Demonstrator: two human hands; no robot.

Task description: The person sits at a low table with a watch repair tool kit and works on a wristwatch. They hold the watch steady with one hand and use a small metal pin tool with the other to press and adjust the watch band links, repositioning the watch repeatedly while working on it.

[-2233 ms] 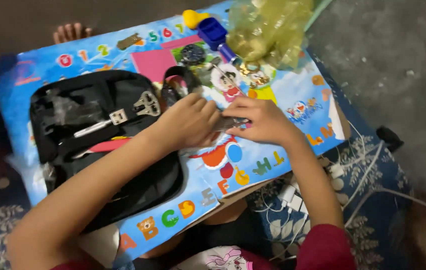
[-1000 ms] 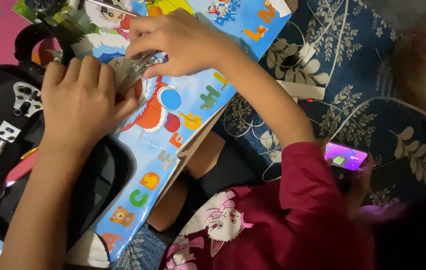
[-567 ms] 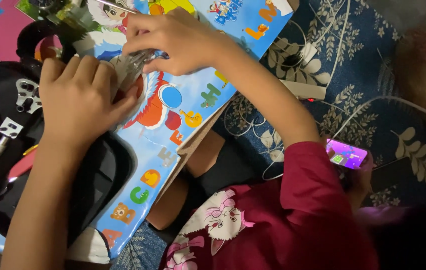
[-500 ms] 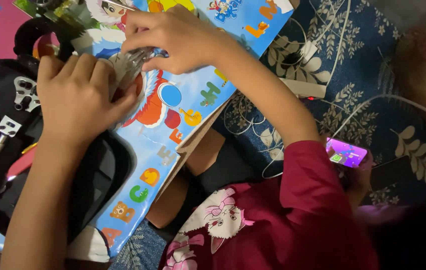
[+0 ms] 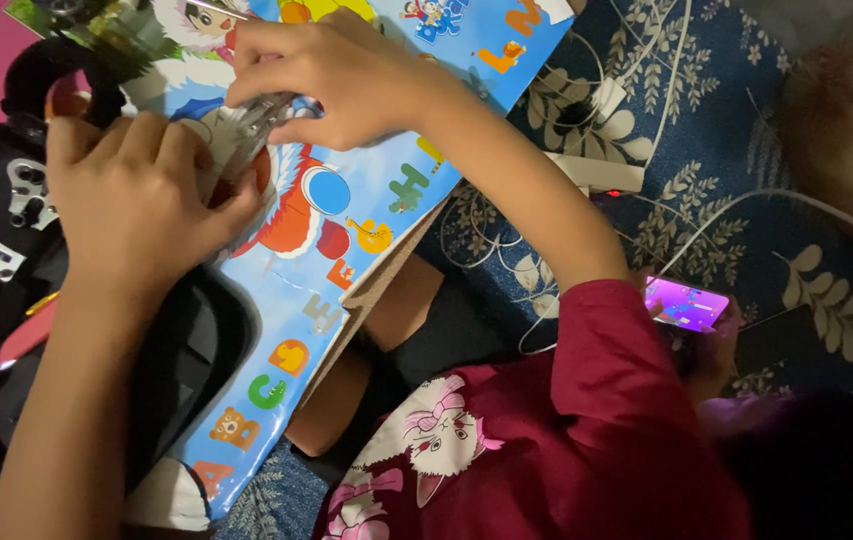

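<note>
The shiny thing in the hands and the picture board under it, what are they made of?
The shiny thing looks like thin clear plastic: see-through, crinkled, catching light. The picture board seems glossy printed film over a brown core, perhaps cardboard or wood, bare at its edge.

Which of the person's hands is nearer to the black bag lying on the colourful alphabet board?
Left. The left hand lies at the black bag, over its edge; the right hand is farther off, above the board.

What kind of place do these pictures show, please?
Probably a home, on a bed or floor mat: a blue floral cloth, a colourful alphabet table, a white charger with cables, and a lit phone.
</note>
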